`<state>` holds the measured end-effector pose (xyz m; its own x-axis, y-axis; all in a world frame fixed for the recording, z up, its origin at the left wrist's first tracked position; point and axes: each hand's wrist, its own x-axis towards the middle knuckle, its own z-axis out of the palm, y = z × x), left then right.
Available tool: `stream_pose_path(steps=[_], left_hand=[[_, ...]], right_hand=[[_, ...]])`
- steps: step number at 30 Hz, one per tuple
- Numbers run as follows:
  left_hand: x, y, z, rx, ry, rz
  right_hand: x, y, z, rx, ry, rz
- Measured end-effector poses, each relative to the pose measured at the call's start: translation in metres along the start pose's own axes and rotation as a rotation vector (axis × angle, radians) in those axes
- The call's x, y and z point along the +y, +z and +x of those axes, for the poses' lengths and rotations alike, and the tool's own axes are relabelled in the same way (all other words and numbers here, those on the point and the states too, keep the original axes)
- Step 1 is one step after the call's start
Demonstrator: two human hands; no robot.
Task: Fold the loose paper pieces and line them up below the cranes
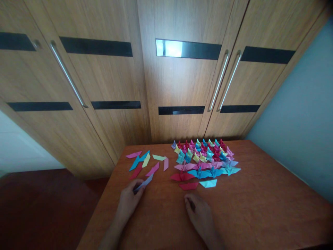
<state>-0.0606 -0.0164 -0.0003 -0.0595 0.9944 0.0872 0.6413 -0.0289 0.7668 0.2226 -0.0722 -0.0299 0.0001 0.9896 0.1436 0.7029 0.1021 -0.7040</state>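
The left hand [128, 201] holds a lilac folded paper [146, 182] a little left of the lower centre of the frame, with its fingers clamped on the lower-left end. The paper's long axis slants from lower left to upper right, so its free end points away from the fingers, up towards a pink folded paper [152, 169]. The right hand [201, 213] lies lower and to the right, well apart from the lilac piece; its fingers are curled in, though whether they meet cannot be told, and nothing shows in them. The pieces nearest to it are a red folded paper [188, 186] and a pale aqua one [208, 183], both just above it on the desk [161, 222]. Above these, right of centre, a red crane [182, 176] and blue cranes spread their wings, with rows of smaller upright folded shapes behind. More flat strips in pink, blue, red, yellow and pale green lie above the left hand. No open container shows; the wooden cupboard [177, 83] across the top has its doors shut, hiding whatever is inside.
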Motion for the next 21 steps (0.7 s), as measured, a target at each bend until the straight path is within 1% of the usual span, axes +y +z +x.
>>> stream_pose_path(steps=[3,6,9,12,14,16,18,21], left_hand=[[0.020,0.001,-0.002,-0.051,-0.042,-0.153],[0.042,0.011,-0.006,-0.128,-0.047,-0.272],[0.062,0.029,-0.014,-0.208,-0.033,-0.371],[0.077,0.051,-0.022,-0.312,-0.019,-0.451],[0.083,0.064,-0.027,-0.389,-0.002,-0.490],[0.084,0.074,-0.031,-0.445,0.012,-0.518],[0.082,0.080,-0.033,-0.470,0.003,-0.536],[0.076,0.084,-0.035,-0.493,-0.040,-0.574]], right_hand=[[0.000,-0.001,0.001,0.011,0.020,0.058],[-0.005,-0.005,0.004,0.007,0.037,0.175],[-0.014,-0.008,0.006,-0.023,0.053,0.379],[-0.022,-0.006,0.007,-0.055,0.092,0.602],[-0.025,-0.002,0.007,-0.055,0.119,0.689],[-0.025,0.000,0.005,-0.012,0.147,0.686],[-0.023,0.002,0.003,0.034,0.169,0.633],[-0.019,0.001,-0.001,0.029,0.178,0.594]])
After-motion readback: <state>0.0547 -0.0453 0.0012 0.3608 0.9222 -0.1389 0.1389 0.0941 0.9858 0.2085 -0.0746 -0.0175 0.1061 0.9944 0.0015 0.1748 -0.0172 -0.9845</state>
